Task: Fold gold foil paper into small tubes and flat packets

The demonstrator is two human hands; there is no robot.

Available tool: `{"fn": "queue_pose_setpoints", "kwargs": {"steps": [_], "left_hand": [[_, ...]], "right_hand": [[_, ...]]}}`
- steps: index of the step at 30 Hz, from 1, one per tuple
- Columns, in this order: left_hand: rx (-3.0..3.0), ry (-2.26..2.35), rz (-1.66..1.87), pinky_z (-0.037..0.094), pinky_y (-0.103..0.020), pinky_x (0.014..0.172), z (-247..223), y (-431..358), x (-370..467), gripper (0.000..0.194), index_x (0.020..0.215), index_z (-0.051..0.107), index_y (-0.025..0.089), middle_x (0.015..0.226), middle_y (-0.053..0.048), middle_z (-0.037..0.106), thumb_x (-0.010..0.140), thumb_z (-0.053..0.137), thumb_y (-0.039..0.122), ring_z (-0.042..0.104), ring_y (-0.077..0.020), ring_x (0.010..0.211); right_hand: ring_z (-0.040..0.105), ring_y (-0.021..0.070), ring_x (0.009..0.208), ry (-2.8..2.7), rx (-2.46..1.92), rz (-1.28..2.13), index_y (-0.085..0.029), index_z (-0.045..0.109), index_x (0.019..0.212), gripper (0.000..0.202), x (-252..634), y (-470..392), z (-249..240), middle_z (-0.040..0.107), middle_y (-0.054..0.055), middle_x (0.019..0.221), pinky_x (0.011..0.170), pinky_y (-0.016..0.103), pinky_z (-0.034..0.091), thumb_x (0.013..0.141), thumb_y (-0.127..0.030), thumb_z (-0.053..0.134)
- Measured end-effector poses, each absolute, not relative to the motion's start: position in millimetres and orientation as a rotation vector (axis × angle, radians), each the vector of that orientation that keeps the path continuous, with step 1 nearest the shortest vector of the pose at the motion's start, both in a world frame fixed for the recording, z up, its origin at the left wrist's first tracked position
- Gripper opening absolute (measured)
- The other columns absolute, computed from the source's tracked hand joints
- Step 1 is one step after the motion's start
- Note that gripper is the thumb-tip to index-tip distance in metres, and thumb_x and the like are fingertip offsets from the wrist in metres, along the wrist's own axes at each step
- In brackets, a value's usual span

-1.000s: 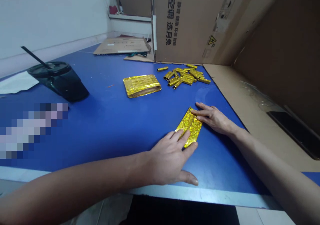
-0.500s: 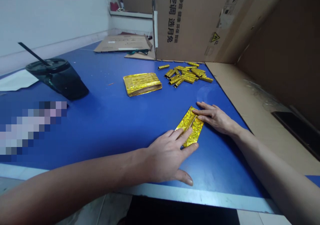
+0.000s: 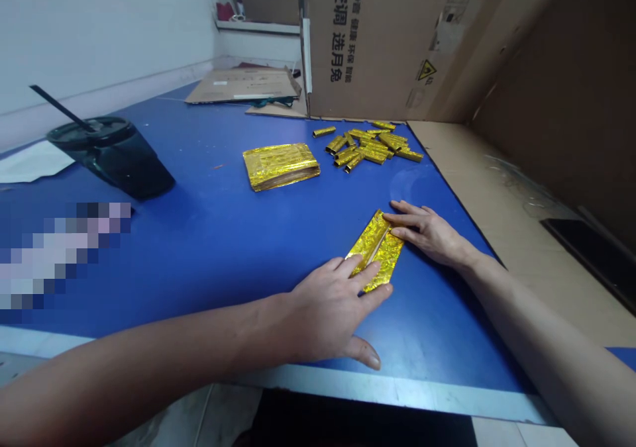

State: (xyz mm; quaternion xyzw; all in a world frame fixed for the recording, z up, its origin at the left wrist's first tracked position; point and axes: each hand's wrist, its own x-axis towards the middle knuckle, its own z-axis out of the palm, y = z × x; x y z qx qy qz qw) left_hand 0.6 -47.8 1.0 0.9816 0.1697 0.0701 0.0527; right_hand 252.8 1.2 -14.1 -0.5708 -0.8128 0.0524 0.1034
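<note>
A gold foil sheet point(image 3: 385, 259) with folded sides and a narrow slit along its middle lies flat on the blue table point(image 3: 223, 235). My left hand point(image 3: 335, 308) rests with spread fingers on its near end, thumb out over the table. At the far right corner of the sheet, the fingertips of my right hand point(image 3: 427, 232) press down, fingers stretched out. Farther back sits a stack of gold sheets point(image 3: 281, 166). Several small folded gold pieces point(image 3: 375, 148) lie in a loose pile right of the stack.
A dark cup point(image 3: 119, 155) with a straw stands at the left, beside white paper point(image 3: 32, 162) and a blurred patch. Flat cardboard point(image 3: 243, 84) lies at the back. A large carton point(image 3: 377, 49) rises behind the pile. A black flat object point(image 3: 591, 261) is at the right.
The view has shifted very slightly. Both hands stay on the gold sheet, in nearly the same places.
</note>
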Motion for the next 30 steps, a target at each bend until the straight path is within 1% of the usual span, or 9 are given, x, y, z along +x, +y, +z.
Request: {"fn": "queue_pose_setpoints", "kwargs": {"steps": [4, 6, 9, 12, 15, 19, 26, 28, 30], "left_hand": [[2.982, 0.529, 0.190, 0.030, -0.043, 0.091, 1.6, -48.0, 0.5, 0.080, 0.127, 0.039, 0.017, 0.132, -0.016, 0.039, 0.068, 0.038, 0.072, 0.035, -0.0348, 0.118], [2.983, 0.528, 0.177, 0.030, -0.042, 0.092, 2.1, -48.0, 0.3, 0.080, 0.127, 0.038, 0.018, 0.132, -0.016, 0.038, 0.068, 0.039, 0.072, 0.035, -0.0345, 0.119], [2.986, 0.525, 0.168, 0.030, -0.042, 0.092, 2.5, -47.6, 0.3, 0.081, 0.128, 0.038, 0.017, 0.132, -0.016, 0.038, 0.068, 0.041, 0.072, 0.034, -0.0343, 0.119], [2.989, 0.521, 0.173, 0.030, -0.042, 0.092, 2.0, -46.8, 0.4, 0.082, 0.128, 0.038, 0.017, 0.133, -0.016, 0.038, 0.067, 0.042, 0.072, 0.034, -0.0345, 0.119], [2.991, 0.517, 0.173, 0.031, -0.042, 0.091, 1.8, -46.4, 0.3, 0.083, 0.128, 0.038, 0.017, 0.133, -0.015, 0.038, 0.066, 0.043, 0.072, 0.035, -0.0349, 0.119], [2.995, 0.503, 0.152, 0.031, -0.042, 0.091, 3.2, -46.5, 0.0, 0.080, 0.126, 0.039, 0.018, 0.131, -0.015, 0.040, 0.068, 0.041, 0.071, 0.037, -0.0338, 0.117], [3.012, 0.512, 0.178, 0.032, -0.041, 0.090, 3.0, -47.2, 0.7, 0.080, 0.126, 0.039, 0.017, 0.129, -0.016, 0.042, 0.068, 0.039, 0.072, 0.037, -0.0331, 0.117], [2.999, 0.529, 0.201, 0.032, -0.041, 0.089, 1.6, -48.6, 1.3, 0.079, 0.126, 0.039, 0.017, 0.130, -0.015, 0.042, 0.069, 0.035, 0.073, 0.038, -0.0329, 0.116], [2.993, 0.555, 0.222, 0.031, -0.041, 0.090, 0.2, -50.5, 1.9, 0.080, 0.126, 0.039, 0.017, 0.130, -0.016, 0.041, 0.070, 0.034, 0.073, 0.038, -0.0329, 0.116]], "right_hand": [[0.036, 0.0273, 0.123, -2.201, -1.914, -0.042, -0.017, 0.051, 0.121, 0.052, 255.2, 1.2, -16.0, 0.044, 0.014, 0.131, 0.096, 0.050, 0.030, 0.084, -0.050, 0.035], [0.036, 0.0289, 0.123, -2.077, -2.015, -0.128, -0.015, 0.048, 0.123, 0.056, 254.8, -1.9, -13.9, 0.044, 0.017, 0.130, 0.095, 0.051, 0.031, 0.083, -0.052, 0.035], [0.024, 0.0298, 0.128, -2.071, -1.973, -0.147, -0.014, 0.035, 0.132, 0.070, 245.7, -12.8, -7.4, 0.031, 0.017, 0.139, 0.097, 0.054, 0.025, 0.078, -0.059, 0.037], [0.009, 0.0302, 0.132, -2.316, -1.837, -0.008, -0.016, 0.019, 0.138, 0.092, 228.9, -25.1, -1.8, 0.013, 0.016, 0.145, 0.100, 0.057, 0.017, 0.067, -0.070, 0.042], [0.004, 0.0297, 0.132, -2.440, -1.825, 0.090, -0.016, 0.014, 0.139, 0.094, 220.0, -28.6, -1.8, 0.008, 0.015, 0.145, 0.100, 0.057, 0.014, 0.067, -0.070, 0.041], [0.007, 0.0311, 0.132, -2.320, -1.979, 0.116, -0.015, 0.015, 0.139, 0.092, 231.5, -18.1, -8.3, 0.010, 0.017, 0.145, 0.099, 0.058, 0.015, 0.069, -0.070, 0.039], [0.022, 0.0365, 0.127, -1.991, -2.202, -0.033, -0.011, 0.028, 0.135, 0.090, 253.7, -2.1, -15.3, 0.026, 0.022, 0.139, 0.094, 0.061, 0.023, 0.069, -0.073, 0.033], [0.025, 0.0381, 0.126, -1.918, -2.208, -0.107, -0.010, 0.031, 0.133, 0.089, 253.4, -2.7, -14.5, 0.031, 0.024, 0.137, 0.091, 0.063, 0.023, 0.070, -0.072, 0.034], [0.023, 0.0381, 0.127, -1.885, -2.139, -0.187, -0.010, 0.032, 0.132, 0.084, 248.8, -6.4, -11.3, 0.030, 0.024, 0.137, 0.091, 0.065, 0.021, 0.072, -0.068, 0.036]]}}
